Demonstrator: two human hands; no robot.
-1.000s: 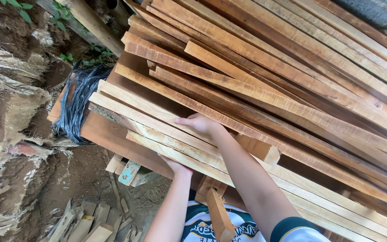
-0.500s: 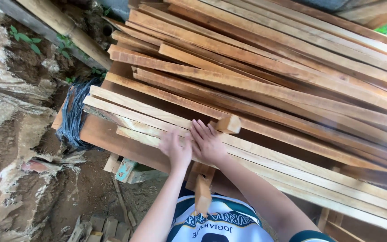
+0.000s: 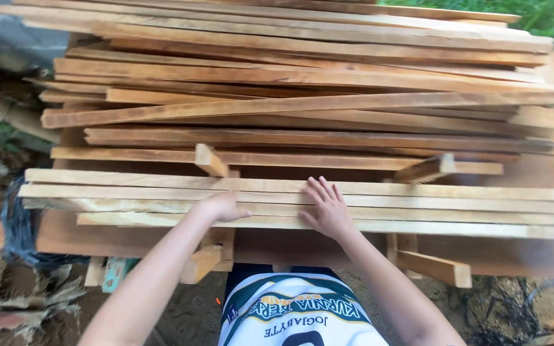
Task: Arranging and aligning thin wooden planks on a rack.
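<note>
A big pile of long wooden slats (image 3: 290, 115) lies across a brown wooden table (image 3: 129, 237) in front of me. My left hand (image 3: 222, 207) rests curled on the nearest pale slats (image 3: 129, 192) at the table's front edge, fingers folded over them. My right hand (image 3: 327, 208) lies flat on the same slats, fingers spread and pointing away from me. Neither hand has lifted a slat. A short wooden block (image 3: 211, 160) sticks up between the slats just beyond my left hand.
Short wooden braces (image 3: 434, 268) jut out under the table front. A black bundle (image 3: 17, 230) hangs at the table's left end. Rubble and scrap wood (image 3: 27, 301) lie on the dirt to the left. Green grass (image 3: 533, 13) shows at the far right.
The view has swung so the slats now run level across the frame. My hands have moved apart: the left slid left, the right spread flat on the front slats.
</note>
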